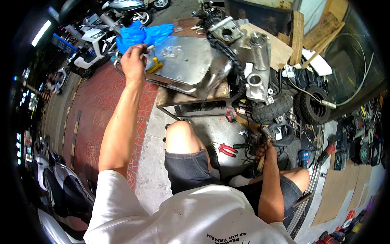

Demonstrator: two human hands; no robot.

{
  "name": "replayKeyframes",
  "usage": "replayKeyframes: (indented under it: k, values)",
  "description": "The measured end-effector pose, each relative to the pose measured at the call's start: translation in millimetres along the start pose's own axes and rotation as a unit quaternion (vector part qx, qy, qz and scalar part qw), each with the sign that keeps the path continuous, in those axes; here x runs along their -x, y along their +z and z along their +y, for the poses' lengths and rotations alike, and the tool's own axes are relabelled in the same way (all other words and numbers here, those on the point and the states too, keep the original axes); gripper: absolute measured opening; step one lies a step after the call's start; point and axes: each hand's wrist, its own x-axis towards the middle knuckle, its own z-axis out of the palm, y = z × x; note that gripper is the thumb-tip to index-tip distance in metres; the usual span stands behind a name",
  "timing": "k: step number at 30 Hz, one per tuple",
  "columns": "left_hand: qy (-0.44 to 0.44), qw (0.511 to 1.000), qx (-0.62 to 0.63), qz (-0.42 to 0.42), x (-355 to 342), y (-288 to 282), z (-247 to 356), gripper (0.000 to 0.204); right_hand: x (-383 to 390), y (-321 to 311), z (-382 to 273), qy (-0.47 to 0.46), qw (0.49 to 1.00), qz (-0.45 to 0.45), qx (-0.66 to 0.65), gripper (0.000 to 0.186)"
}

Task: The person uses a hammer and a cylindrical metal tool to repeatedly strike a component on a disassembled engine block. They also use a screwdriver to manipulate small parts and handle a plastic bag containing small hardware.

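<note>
My left hand (pixel 134 61) is closed at the left edge of a flat metal box (pixel 185 61), its fingers curled; what they hold, if anything, is hidden. Right beside the fingers lies a small yellow object (pixel 154 65) that looks like a brush. A clear plastic piece (pixel 170 51) rests on the box lid, and a crumpled blue plastic bag (pixel 142 33) sits behind the hand. Low on the right, my right hand (pixel 262 151) is wrapped round a tool with a pale handle (pixel 261 164), which looks like a hammer. Red-handled pliers (pixel 226 150) lie on the floor to its left.
The box stands on a low wooden-topped bench (pixel 195 96). Metal engine parts (pixel 256 81) crowd its right side, with tyres (pixel 315 105) beyond. A blue power tool (pixel 303 155) and an angle grinder (pixel 330 147) lie right. Parked scooters (pixel 95 42) stand far left.
</note>
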Motion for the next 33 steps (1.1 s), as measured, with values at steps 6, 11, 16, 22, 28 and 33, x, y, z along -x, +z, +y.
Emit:
replayKeyframes:
  k: [6,11,16,22,28,33]
  values:
    - [0.209,0.871,-0.411,-0.168,34,19,-1,0.024,-19,-3,4,-0.003,0.998,0.013,0.059,0.036]
    - [0.19,0.776,-0.563,-0.213,44,65,-15,0.031,-25,-1,8,0.013,0.996,0.017,0.084,0.038]
    - [0.17,0.768,-0.572,-0.233,34,73,-17,0.023,-26,-3,7,0.015,0.995,0.014,0.093,0.039]
    - [0.219,0.801,-0.546,-0.116,0,53,-4,0.022,-16,0,8,0.003,0.996,0.045,0.078,0.036]
    - [0.197,0.738,-0.625,-0.161,-21,45,-27,0.02,-22,4,6,0.002,0.996,0.048,0.076,0.034]
    - [0.209,0.694,-0.659,-0.201,-17,45,-36,0.019,-25,-5,10,-0.018,0.998,-0.004,0.057,0.032]
